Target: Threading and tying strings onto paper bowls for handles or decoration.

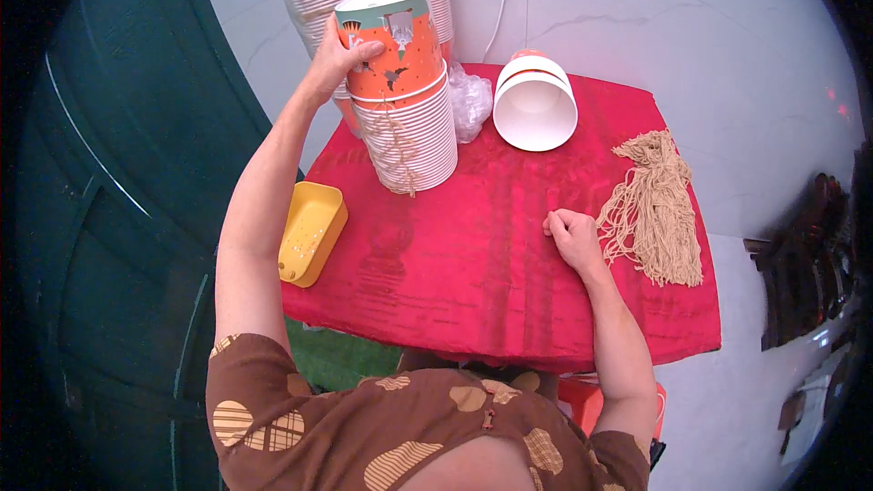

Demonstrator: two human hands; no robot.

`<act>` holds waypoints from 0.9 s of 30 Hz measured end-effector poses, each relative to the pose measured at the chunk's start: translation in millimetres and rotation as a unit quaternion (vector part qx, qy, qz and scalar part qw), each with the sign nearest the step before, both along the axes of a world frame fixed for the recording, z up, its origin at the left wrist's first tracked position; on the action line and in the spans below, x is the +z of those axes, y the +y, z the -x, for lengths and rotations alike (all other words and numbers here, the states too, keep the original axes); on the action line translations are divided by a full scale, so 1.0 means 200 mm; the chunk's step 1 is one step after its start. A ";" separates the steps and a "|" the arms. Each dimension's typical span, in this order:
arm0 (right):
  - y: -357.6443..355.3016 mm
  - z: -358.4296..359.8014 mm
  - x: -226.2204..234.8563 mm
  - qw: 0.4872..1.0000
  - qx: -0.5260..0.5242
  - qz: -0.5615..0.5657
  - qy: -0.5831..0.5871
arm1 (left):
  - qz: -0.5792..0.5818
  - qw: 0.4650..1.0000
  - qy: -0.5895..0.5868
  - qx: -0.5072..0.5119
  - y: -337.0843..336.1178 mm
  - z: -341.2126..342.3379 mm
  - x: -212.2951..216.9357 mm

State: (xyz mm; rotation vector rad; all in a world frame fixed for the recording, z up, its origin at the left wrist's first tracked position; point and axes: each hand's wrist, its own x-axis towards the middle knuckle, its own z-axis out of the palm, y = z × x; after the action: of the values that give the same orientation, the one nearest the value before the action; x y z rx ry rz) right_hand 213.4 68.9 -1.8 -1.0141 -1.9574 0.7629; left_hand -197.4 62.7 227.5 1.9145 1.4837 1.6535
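Note:
My left hand (348, 56) grips the top paper bucket (400, 59), orange with a teal band and printed pictures, thumb on its near side. That bucket tops a tall nested stack of paper buckets (414, 141), whose white rims show in close rows. Thin tan strands (391, 141) hang down the front of the stack. My right hand (574, 236) rests on the red cloth in a loose fist, with nothing seen in it. Just right of it lies a bundle of tan yarn (662, 218), its loose strands spread toward the hand.
White-lined paper buckets (536, 114) lie on their side at the back. Behind the stack stand more bucket stacks (327, 0) in clear plastic, with a crumpled plastic bag (470, 105) beside. A yellow tray (314, 227) sits at the left edge of the red-covered table (455, 282).

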 end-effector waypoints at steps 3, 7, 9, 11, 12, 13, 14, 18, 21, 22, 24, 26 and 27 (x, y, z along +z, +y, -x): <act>-0.01 0.00 0.01 1.000 0.000 -0.005 0.006 | 0.004 1.000 -0.002 0.003 0.00 -0.01 0.00; -0.01 0.00 0.02 1.000 -0.001 -0.006 0.002 | 0.002 1.000 -0.006 -0.003 0.00 -0.01 0.00; -0.01 0.00 0.02 1.000 -0.002 -0.007 0.002 | 0.000 1.000 -0.008 -0.004 -0.01 -0.02 0.00; -0.01 0.00 0.02 1.000 -0.003 -0.016 -0.008 | -0.002 1.000 -0.009 -0.004 -0.01 -0.02 0.00; -0.01 0.00 0.02 1.000 -0.003 -0.016 -0.009 | 0.001 1.000 -0.009 -0.004 -0.02 -0.02 0.00; -0.01 0.00 0.02 1.000 -0.004 -0.015 -0.008 | 0.003 1.000 -0.010 -0.005 -0.02 -0.02 0.00; -0.01 0.00 0.01 1.000 -0.005 -0.014 -0.007 | 0.003 1.000 -0.010 -0.005 -0.02 -0.03 0.00; -0.01 0.00 0.01 1.000 -0.004 -0.018 -0.011 | -0.004 1.000 -0.008 -0.018 -0.03 -0.05 0.00; -0.01 0.00 0.01 1.000 -0.003 -0.014 -0.011 | -0.012 1.000 -0.002 -0.015 -0.03 -0.04 -0.01; -0.01 0.00 0.02 1.000 -0.002 -0.011 -0.011 | -0.018 1.000 0.002 -0.012 -0.03 -0.03 -0.01; -0.02 0.00 0.03 1.000 -0.003 -0.007 -0.010 | -0.014 1.000 0.006 -0.012 -0.04 -0.05 -0.01; -0.02 0.00 0.04 1.000 -0.001 -0.009 -0.010 | -0.011 1.000 0.011 -0.009 -0.03 -0.05 -0.02; -0.02 0.00 0.04 1.000 0.000 -0.010 -0.009 | -0.012 1.000 0.014 0.005 -0.02 -0.03 -0.04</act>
State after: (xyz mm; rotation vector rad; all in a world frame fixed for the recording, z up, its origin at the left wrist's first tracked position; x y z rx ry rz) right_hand 212.7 64.6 6.3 -1.0125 -1.9767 0.7359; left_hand -191.1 57.7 218.7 1.9531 1.4924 1.6646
